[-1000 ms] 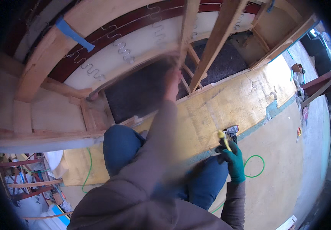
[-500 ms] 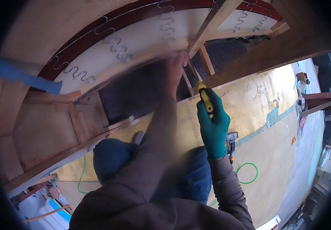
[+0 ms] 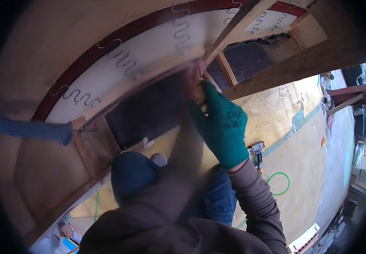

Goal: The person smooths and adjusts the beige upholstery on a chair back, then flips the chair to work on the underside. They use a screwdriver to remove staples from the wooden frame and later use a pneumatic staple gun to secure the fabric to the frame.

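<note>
My right hand [image 3: 225, 122], in a green glove, is closed around a yellow-handled tool [image 3: 201, 94]; most of it is hidden, so its working end does not show. My bare left hand [image 3: 192, 78] is right beside the tool, at the lower edge of the furniture frame's pale wooden rail [image 3: 166, 67]. Motion smears its fingers, and I cannot tell whether they grip anything. Dark fabric [image 3: 149, 106] fills the opening under the rail.
Zigzag springs [image 3: 123, 61] run across the white panel above. A wooden beam [image 3: 284, 70] crosses on the right, and a blue strip [image 3: 30, 128] sticks out at left. On the floor lie a nail-gun-like tool [image 3: 257, 152] and a green hose [image 3: 279, 183].
My right hand has moved up and left with the yellow-handled tool, closing in on my left hand. The left hand stays near the same spot on the rail. The view has shifted slightly.
</note>
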Tool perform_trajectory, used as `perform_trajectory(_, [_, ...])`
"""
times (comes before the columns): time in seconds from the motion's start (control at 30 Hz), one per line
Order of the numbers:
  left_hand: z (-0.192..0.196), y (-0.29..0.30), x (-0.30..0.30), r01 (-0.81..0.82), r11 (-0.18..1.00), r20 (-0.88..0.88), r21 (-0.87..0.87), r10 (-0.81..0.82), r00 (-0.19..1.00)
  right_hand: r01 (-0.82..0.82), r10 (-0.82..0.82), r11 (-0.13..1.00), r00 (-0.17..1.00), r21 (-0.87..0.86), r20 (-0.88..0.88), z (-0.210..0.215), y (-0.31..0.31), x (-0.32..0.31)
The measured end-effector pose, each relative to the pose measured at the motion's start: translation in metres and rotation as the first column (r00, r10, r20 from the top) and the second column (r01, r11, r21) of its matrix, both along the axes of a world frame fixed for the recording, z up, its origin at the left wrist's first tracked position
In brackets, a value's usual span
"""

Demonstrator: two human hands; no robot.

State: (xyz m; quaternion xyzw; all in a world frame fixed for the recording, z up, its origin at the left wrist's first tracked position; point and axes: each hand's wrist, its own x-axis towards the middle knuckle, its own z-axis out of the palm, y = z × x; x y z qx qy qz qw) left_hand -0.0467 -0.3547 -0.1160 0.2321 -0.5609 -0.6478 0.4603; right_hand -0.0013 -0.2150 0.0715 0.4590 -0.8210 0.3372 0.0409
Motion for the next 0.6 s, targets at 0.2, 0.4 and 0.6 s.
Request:
perform_trajectory(0.2, [0.005,0.006,0.006,-0.012,1.000,0.104,0.027,0.010,0.994,-0.029,0.054,0.994,0.965,0.102,-0.255,0.002,-0.036,0.001])
perform_trajectory(0.4, [0.009,0.003,0.003,-0.011,0.998,0.154,0.061,0.001,0.988,-0.098,0.115,0.991,0.968,0.089,-0.222,-0.035,-0.073,0.017])
perform_trajectory(0.6, [0.021,0.004,0.002,-0.032,0.996,0.213,0.083,0.013,0.977,-0.126,0.132,0.991,0.976,0.045,-0.176,-0.060,-0.095,0.026])
